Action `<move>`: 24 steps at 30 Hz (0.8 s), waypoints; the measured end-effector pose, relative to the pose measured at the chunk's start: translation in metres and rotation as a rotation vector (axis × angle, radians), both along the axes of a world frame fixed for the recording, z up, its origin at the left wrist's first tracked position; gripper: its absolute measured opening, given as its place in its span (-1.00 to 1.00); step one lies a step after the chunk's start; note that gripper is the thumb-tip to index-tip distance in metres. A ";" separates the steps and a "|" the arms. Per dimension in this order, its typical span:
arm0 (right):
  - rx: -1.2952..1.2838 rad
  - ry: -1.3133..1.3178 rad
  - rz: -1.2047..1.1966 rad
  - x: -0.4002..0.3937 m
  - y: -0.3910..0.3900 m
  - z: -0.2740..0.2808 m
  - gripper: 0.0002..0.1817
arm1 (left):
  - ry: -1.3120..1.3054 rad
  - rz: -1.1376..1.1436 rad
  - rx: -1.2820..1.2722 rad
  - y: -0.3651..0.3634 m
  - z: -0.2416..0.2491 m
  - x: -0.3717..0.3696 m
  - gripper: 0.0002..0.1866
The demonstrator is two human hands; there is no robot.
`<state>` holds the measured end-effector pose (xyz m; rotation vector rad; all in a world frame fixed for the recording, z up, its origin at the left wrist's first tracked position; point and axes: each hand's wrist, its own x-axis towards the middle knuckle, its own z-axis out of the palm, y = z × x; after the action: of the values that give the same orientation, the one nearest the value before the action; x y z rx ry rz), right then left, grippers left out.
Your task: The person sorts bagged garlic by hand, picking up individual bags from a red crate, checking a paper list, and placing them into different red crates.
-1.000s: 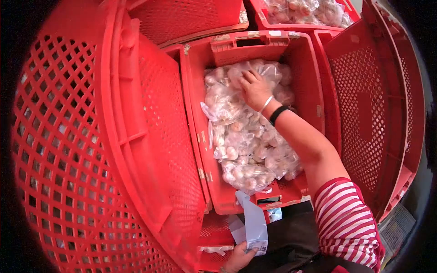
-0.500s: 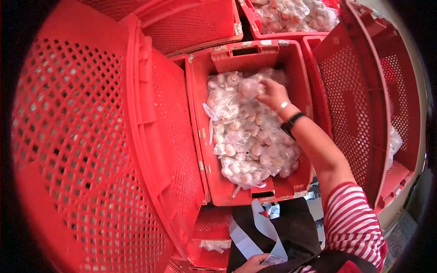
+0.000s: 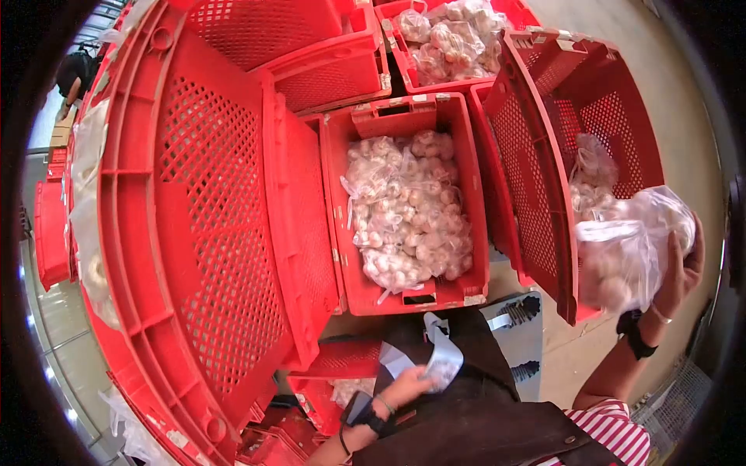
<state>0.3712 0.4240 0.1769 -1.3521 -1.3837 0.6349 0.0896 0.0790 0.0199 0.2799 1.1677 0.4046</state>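
Note:
My right hand [image 3: 684, 268] is at the far right, its fingers curled against the side of a clear plastic bag of garlic [image 3: 633, 252] at the right-hand red crate [image 3: 536, 179]. That bag is slightly blurred, and the fingertips are partly lost against it. Low in the middle, in front of the dark apron, my left hand [image 3: 412, 384] pinches a curling strip of pale labels [image 3: 444, 361]. Ahead of me stands a red crate [image 3: 478, 256] filled with bagged garlic bulbs [image 3: 408, 210].
A tall perforated red crate [image 3: 210, 210] stands tilted on the left. Another crate of bagged garlic [image 3: 458, 43] sits at the back. More bags [image 3: 594, 167] lie inside the right-hand crate. A person's arm [image 3: 70, 93] shows at the upper left. Lower down is another red crate [image 3: 311, 396].
My right hand has gone from the bags in the middle crate to the bag at the right-hand crate. The view has shifted, and my left hand still holds the label strip.

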 end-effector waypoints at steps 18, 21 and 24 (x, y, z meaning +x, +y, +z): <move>-0.237 -0.207 1.129 -0.246 -0.149 -0.181 -0.75 | 0.181 0.530 0.232 0.078 -0.008 -0.083 -0.80; -0.303 -0.194 1.234 -0.259 -0.149 -0.195 -0.81 | 0.267 0.527 0.224 0.060 -0.025 -0.093 -0.77; -0.354 -0.223 1.315 -0.274 -0.148 -0.209 -0.89 | 0.271 0.477 0.162 0.058 -0.028 -0.109 -0.77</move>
<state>0.0977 0.2763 -0.0317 -0.5887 -2.3744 1.6611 -0.0191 0.1370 -0.0085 0.1979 1.4723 0.9041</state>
